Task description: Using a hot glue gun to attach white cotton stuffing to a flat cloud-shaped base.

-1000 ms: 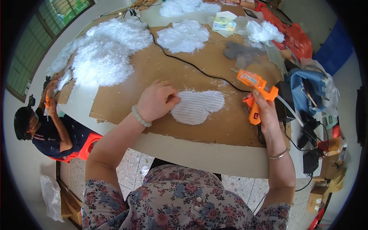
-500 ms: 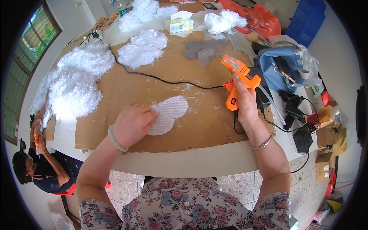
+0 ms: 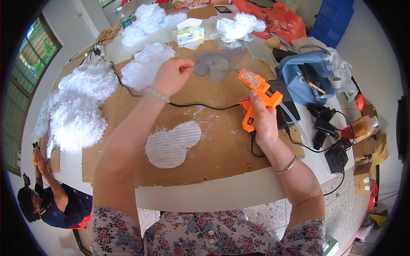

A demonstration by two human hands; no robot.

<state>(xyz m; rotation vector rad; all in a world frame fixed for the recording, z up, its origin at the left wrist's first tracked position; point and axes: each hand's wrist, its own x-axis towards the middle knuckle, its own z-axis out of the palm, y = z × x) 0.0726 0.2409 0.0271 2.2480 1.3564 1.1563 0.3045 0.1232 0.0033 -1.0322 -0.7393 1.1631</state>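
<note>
My right hand [image 3: 265,123] is wrapped round an orange hot glue gun [image 3: 271,100], its nozzle pointing away toward the far left. My left hand [image 3: 171,77] hovers over the far middle of the cardboard, fingers curled together beside several sheer grey cut-outs [image 3: 218,66]. Whether a piece is pinched in those fingertips is too small to see. Below, a white ribbed, lobed cut-out [image 3: 171,147] lies flat on the cardboard [image 3: 222,149], untouched. More white cut-outs [image 3: 141,68] are stacked behind my left wrist.
Fluffy white fringe [image 3: 81,113] is heaped on the left. The gun's black cord [image 3: 200,104] crosses the cardboard. A tissue box [image 3: 190,35] stands at the back. To the right are a blue bag [image 3: 305,77] and black adapters [image 3: 337,160]. A co-worker [image 3: 62,205] sits at the left.
My left hand has let go of the white cut-out and moved away from me toward the grey pieces. The glue gun stays in my right hand; the whole view has shifted slightly.
</note>
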